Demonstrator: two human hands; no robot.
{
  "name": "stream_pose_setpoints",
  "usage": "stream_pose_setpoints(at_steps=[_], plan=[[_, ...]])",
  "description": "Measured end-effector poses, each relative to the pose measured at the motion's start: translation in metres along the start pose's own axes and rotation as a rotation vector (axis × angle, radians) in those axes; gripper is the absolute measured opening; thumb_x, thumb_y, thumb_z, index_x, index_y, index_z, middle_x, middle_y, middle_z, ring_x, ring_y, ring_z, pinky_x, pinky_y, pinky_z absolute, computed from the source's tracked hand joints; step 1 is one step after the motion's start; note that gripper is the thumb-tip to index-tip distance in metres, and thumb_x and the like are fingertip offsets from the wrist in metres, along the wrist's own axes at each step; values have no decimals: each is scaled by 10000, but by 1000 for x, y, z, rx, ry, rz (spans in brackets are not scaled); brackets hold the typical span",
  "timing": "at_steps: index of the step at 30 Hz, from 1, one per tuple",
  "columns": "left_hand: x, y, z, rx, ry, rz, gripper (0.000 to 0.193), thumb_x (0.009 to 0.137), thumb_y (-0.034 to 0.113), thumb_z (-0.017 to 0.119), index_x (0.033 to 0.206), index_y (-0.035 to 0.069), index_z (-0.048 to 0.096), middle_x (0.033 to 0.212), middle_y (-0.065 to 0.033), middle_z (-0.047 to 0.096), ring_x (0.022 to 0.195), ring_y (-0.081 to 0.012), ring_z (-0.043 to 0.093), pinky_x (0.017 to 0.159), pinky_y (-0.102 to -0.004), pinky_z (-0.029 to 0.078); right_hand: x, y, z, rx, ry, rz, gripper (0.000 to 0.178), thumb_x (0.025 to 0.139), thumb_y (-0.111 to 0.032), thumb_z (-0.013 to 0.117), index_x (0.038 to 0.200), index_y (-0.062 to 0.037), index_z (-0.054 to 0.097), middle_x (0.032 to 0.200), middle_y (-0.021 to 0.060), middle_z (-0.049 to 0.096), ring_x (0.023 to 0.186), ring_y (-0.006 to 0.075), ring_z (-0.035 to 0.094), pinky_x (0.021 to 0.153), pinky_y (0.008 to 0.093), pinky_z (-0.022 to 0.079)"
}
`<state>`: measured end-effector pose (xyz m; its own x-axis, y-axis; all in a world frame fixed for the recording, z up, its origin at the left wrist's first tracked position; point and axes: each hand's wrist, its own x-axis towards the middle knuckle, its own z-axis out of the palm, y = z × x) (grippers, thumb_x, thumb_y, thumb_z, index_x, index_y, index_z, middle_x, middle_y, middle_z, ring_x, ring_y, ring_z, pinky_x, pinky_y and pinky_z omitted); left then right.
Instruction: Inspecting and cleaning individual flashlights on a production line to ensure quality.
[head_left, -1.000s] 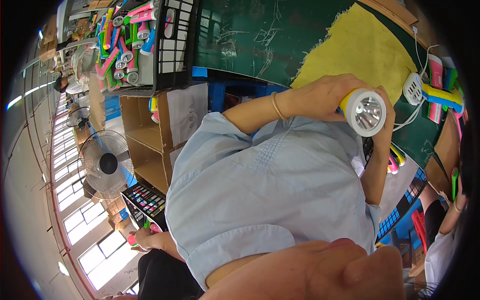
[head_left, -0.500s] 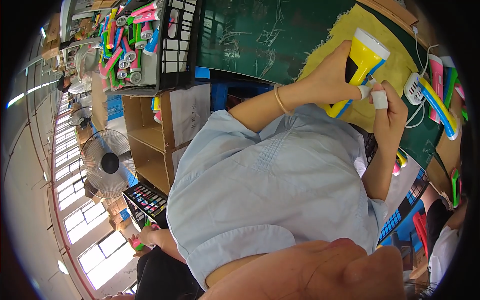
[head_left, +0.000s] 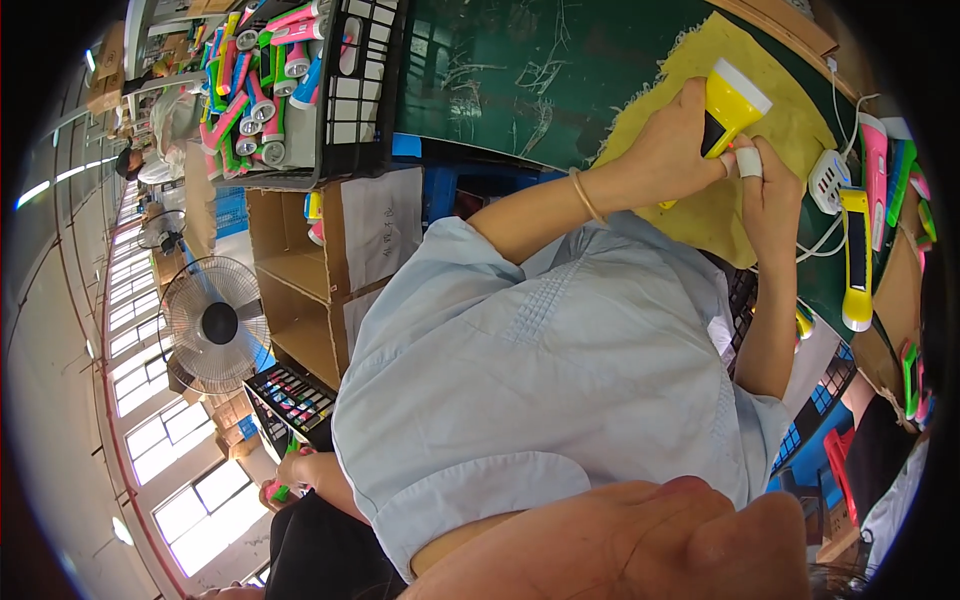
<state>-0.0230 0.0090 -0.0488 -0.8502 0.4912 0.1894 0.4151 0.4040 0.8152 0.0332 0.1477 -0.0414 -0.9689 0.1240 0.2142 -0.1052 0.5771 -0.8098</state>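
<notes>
My left hand (head_left: 665, 145) is wrapped around a yellow flashlight (head_left: 735, 105) with a white head and a black panel. Its head points up and to the right, above a yellow cloth (head_left: 790, 110). My right hand (head_left: 770, 190), white tape on its fingers, has them bent and pressed together against the flashlight's side. Whatever lies between those fingertips is hidden. A tiny reddish spot shows beside them. Close to the right hand are a white multi-port charger (head_left: 828, 180) and a second yellow flashlight (head_left: 856, 260) with a black panel.
A black crate (head_left: 355, 100) full of colourful flashlights stands left of the green table (head_left: 480, 90). White cables (head_left: 845, 115) run by the charger. More flashlights (head_left: 873, 180) lie at the far right. Cardboard boxes (head_left: 295, 265), a fan (head_left: 220, 322) and other people are around.
My right fingers have closed in on the flashlight's side, covering a small metal piece seen there before. The second flashlight beside the charger has shifted nearer and turned, showing its black panel.
</notes>
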Motion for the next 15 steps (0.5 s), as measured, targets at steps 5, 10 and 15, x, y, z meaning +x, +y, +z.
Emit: stream_pose_setpoints(at_steps=[5,10,15], plan=[[25,-27,-25,-451,173,-264,469,726,235,661,1009,2,369,758,-110,527,638,-212,557,547,-331,464,-18,1,-40,231,206,144,223,844,-40,425,992,9,583,835,-16,583,637,38,436,554,168,349],[19,5,-32,-1209,69,-494,302,782,229,594,943,34,429,741,-79,522,613,-176,555,564,-331,492,-22,-1,-30,59,103,130,494,754,62,289,1174,-52,521,925,42,594,636,45,454,577,151,358],[15,22,-15,-1154,-55,-388,266,827,234,532,1006,47,469,865,-87,527,796,-175,540,728,-318,463,-13,-11,6,789,-142,465,489,892,-342,454,1214,25,438,1016,140,564,883,175,566,777,250,430]])
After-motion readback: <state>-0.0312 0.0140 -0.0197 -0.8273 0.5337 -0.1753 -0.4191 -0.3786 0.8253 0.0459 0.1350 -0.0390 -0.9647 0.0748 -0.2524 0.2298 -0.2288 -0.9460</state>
